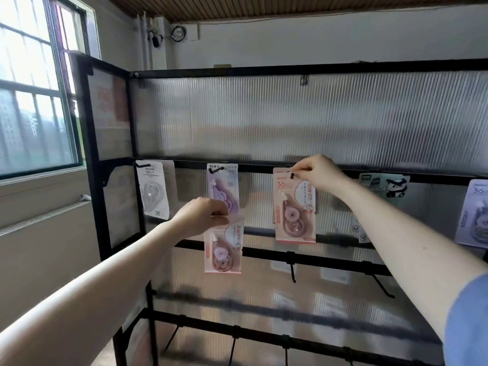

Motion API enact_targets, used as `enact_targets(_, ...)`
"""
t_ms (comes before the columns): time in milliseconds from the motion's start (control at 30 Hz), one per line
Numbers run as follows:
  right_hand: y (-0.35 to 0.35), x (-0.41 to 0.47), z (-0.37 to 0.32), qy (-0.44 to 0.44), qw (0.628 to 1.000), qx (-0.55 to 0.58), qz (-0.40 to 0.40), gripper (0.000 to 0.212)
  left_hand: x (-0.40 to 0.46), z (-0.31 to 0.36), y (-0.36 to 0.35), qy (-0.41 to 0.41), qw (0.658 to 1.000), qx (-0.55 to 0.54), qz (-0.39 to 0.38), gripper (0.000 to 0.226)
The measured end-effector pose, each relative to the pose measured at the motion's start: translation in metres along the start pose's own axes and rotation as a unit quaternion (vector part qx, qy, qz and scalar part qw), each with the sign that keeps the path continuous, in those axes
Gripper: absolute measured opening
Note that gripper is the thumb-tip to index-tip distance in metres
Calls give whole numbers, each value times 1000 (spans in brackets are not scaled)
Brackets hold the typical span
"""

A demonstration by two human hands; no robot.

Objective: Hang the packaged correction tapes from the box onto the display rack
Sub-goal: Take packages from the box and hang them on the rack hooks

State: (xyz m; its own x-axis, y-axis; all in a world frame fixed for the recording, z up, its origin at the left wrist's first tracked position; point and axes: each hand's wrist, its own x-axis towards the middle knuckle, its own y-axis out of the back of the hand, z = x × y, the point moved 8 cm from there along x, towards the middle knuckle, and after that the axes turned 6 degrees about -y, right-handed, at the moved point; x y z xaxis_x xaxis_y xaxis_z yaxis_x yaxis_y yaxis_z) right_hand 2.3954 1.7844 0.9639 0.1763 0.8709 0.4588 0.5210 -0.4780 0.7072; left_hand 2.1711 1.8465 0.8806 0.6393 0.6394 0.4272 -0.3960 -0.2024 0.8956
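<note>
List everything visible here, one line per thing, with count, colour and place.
Black metal display rack: one, black frame with ribbed translucent panels, fills the centre.
White packaged correction tape: one, hanging at the left.
Purple packaged correction tape: one, hanging behind the left hand.
Pink packaged correction tapes: two, one at the hook, one held lower.
Panda-printed package: one, black and white, at the right.
Lilac package: one, at the right edge.
Window: one, far left.
Left hand: pinches the lower pink pack.
Right hand: pinches the pack at the hook.

One wide head-worn camera looks straight ahead at the black display rack [264, 165], close in at arm's reach, with a window [34, 96] off at nine o'clock.
</note>
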Motion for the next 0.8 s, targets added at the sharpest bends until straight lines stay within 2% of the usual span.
enact_targets(233, -5, 9, 15, 10, 997, -8, 77, 18, 8, 3, 0, -7, 1000, 8, 0, 17)
enact_targets(333, 1, 8, 22, 12, 992, -14, 126, 23, 13, 12, 7, -21, 1000, -11, 12, 15)
enact_targets(500, 23, -2, 45, -15, 979, -91, 180, 27, 26, 33, 28, -45, 995, -66, 59, 14)
enact_targets(567, 28, -7, 56, -31, 974, -142, 174, 25, 35, 43, 36, -44, 992, -83, 80, 11)
enact_targets(700, 22, -25, 76, -52, 962, -249, 101, 20, 47, 70, 51, -48, 983, -131, 123, 12)
enact_targets(800, 17, -42, 90, -64, 957, -276, 63, 20, 56, 89, 58, -50, 977, -146, 148, 14)
